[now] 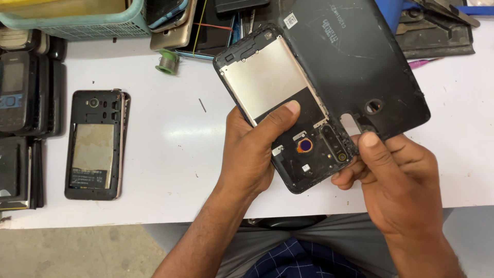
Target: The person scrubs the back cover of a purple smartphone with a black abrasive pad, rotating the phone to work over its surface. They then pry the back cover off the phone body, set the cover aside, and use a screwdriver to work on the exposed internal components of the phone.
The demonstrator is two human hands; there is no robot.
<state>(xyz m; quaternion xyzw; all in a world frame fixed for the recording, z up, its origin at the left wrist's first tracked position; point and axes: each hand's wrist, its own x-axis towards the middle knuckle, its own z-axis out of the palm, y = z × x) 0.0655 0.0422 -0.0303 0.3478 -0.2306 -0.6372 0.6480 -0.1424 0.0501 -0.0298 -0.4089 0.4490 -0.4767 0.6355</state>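
My left hand (pixel 254 149) grips an opened black smartphone body (pixel 278 98) with a silver metal plate, thumb pressed on its middle. My right hand (pixel 396 180) pinches the edge of the phone's black back cover (pixel 355 56), which is lifted off and swung to the right, with round and oblong holes near my thumb. Both are held above the white table (pixel 170 154). The phone's camera modules and an orange ring part show at its lower end.
Another opened phone (pixel 95 144) with its battery exposed lies at the left. Stacked old phones (pixel 23 98) line the left edge. A teal basket (pixel 77 20), more phones, a small solder spool (pixel 168 61) and dark tools (pixel 437 31) sit at the back.
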